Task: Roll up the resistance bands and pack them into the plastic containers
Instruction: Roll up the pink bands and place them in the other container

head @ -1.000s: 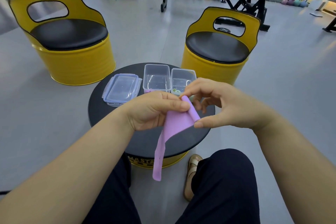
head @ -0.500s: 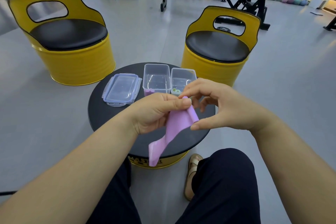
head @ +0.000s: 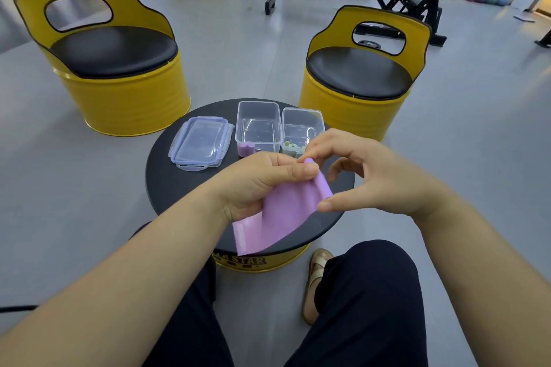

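A purple resistance band (head: pixel 283 211) is held above the round black table (head: pixel 179 188), its top edge rolled into a thin tube. My left hand (head: pixel 259 185) pinches the rolled end from the left; my right hand (head: pixel 366 176) pinches it from the right with thumb and fingertips. The band's short loose tail hangs below my hands. Behind them stand two clear plastic containers: the left container (head: pixel 258 125) has rolled purple bands (head: pixel 246 148) at its near wall, and the right container (head: pixel 302 129) shows rolled green bands (head: pixel 290 146).
Stacked clear lids (head: pixel 201 143) lie on the table left of the containers. Two yellow barrel chairs (head: pixel 116 59) (head: pixel 360 77) stand beyond the table. Gym benches and racks fill the far floor. My knees and a sandalled foot (head: pixel 316 280) are below the table.
The long hanging tail of the purple band has shortened and risen as more of it wound into the roll between my hands. Both hands stayed in about the same place.
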